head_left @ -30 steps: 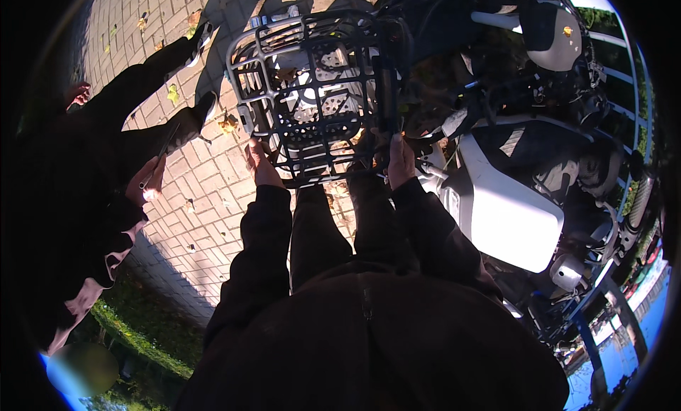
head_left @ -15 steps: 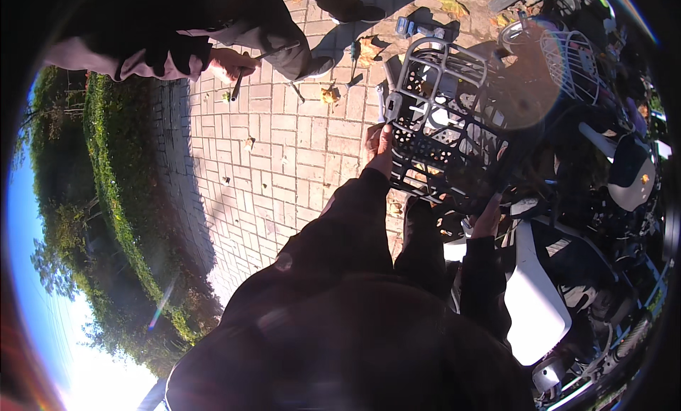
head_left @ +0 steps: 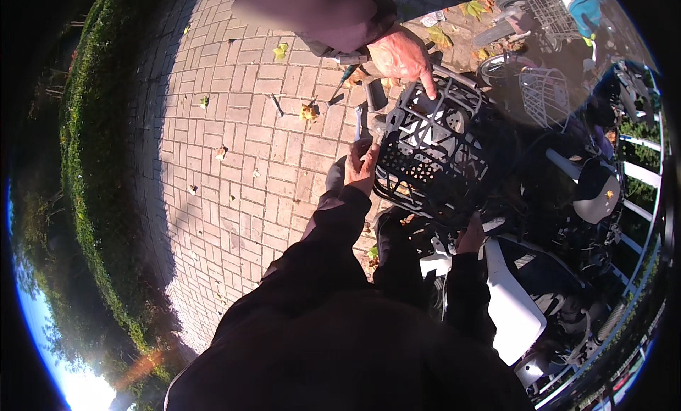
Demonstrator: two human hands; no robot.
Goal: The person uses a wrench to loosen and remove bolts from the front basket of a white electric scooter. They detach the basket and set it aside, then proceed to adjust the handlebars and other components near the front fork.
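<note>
A black lattice bicycle basket hangs tilted in front of me, above the brick paving. My left hand is closed on its left rim, thumb and fingers pinching the edge. At the near right corner, my right hand is closed against the basket; its fingers are partly lost in shadow. From the far side another person's hand reaches over the basket, one finger stretched down at its far bars. Beside the left rim a wrench lies on the paving.
A white-panelled scooter stands close on my right, with a white wire basket beyond it. A screwdriver and dry leaves lie on the paving. A hedge runs along the left, a white railing along the right.
The other person has come closer, and that hand has moved right to the basket's far end. My hands and the basket have shifted slightly left and nearer in the view.
</note>
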